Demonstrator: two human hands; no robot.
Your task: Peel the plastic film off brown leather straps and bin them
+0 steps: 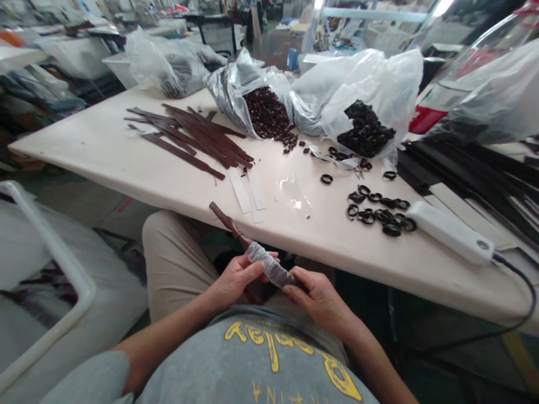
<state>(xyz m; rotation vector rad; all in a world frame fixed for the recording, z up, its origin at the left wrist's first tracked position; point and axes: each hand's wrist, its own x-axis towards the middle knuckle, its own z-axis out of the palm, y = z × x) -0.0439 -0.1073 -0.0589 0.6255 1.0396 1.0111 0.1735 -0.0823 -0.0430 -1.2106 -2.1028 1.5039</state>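
Observation:
Over my lap, just off the table's front edge, I hold a brown strap (225, 217) that slants from upper left to lower right. Crinkled clear plastic wrap (272, 266) covers its lower part. My left hand (242, 275) is closed around the wrapped part, thumb on top and fingers behind it. The lower right end is pinched in my right hand (312, 289), whose fingers partly hide it. On the table nearby lie white paper strips (240, 191) and a pile of brown straps (197, 134).
The white table (105, 146) bears an open bag of small brown pieces (267, 112), a bag of black pieces (364, 129), loose black loops (379, 213) and a corded white device (450, 233). Black strips (471, 174) lie at right. A white metal frame (80, 286) stands at left.

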